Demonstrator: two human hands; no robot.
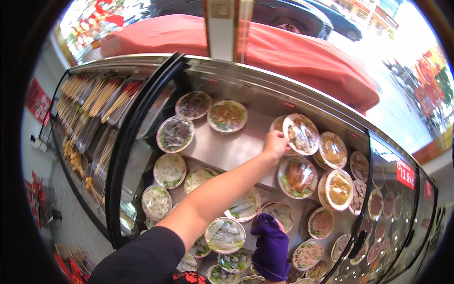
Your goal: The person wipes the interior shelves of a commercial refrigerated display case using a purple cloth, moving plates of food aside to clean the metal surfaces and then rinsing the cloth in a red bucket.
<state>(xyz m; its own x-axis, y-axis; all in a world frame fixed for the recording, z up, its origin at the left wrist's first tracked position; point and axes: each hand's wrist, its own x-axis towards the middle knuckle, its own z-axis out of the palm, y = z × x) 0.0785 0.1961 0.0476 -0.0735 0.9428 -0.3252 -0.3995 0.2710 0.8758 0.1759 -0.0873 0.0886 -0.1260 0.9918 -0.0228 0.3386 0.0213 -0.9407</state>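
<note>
My left hand (pixel 277 143) is reaching far into the display case, its fingers closed on the rim of a film-wrapped bowl (pixel 302 134). That bowl is tilted and holds brownish pieces of food; another wrapped bowl (pixel 278 124) is partly hidden behind it. A purple cloth (pixel 272 251) is bunched in my right hand (pixel 281 226), which is low over the nearer bowls. The cloth covers most of that hand, leaving only a bit of the fingers visible. Just beyond it lies a wrapped bowl of pale slices (pixel 279 215).
Wrapped bowls fill much of the case, including one of reddish-brown meat (pixel 297 177) and a stacked one (pixel 339 189) at the right. A black-framed glass door (pixel 137 137) stands left, beside trays of skewers (pixel 101 97). Red fabric (pixel 302 64) lies behind the case.
</note>
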